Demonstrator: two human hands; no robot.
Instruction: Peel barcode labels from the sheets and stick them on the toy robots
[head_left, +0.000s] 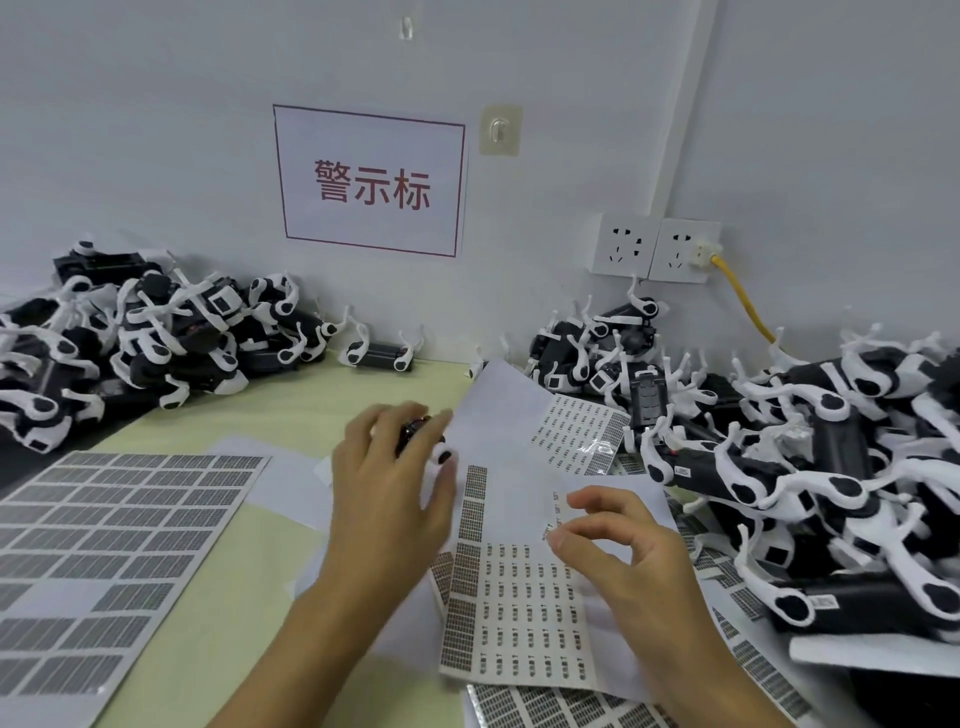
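Fingers of the left hand curl around a small black and white toy robot, holding it above the label sheets on the table. Just above those sheets, the right hand hangs with its fingers loosely bent, holding nothing. More toy robots sit in a left pile and a right pile.

L hand on toy robot

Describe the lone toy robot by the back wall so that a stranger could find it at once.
Start at the white sign with red characters on the wall and drop straight down to the table's back edge. There one toy robot lies by itself in the gap between the left heap and the right heap, touching neither.
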